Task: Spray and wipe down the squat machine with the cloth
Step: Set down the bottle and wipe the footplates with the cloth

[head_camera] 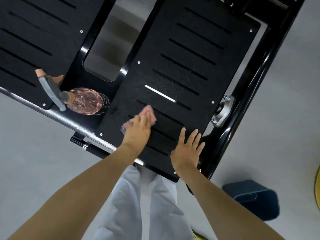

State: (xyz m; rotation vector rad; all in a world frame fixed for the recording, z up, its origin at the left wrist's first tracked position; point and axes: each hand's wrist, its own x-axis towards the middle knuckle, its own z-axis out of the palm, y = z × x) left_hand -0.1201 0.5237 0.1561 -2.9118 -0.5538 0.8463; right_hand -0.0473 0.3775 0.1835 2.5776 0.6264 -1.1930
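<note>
Black squat-machine footplate (173,80): left hand (138,130) presses the soft, limp pink cloth (150,112) with flat fingers; right hand (187,149) rests beside it, released.

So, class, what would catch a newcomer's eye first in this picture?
The left hand pressing a pink cloth on the black slotted foot plate, centre frame, right hand flat beside it. Left of them, a spray bottle of pink liquid sits between the plates.

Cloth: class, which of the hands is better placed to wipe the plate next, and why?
Left. The left hand presses the pink cloth on the black plate; the right hand rests bare on the plate, apart from the cloth.
</note>
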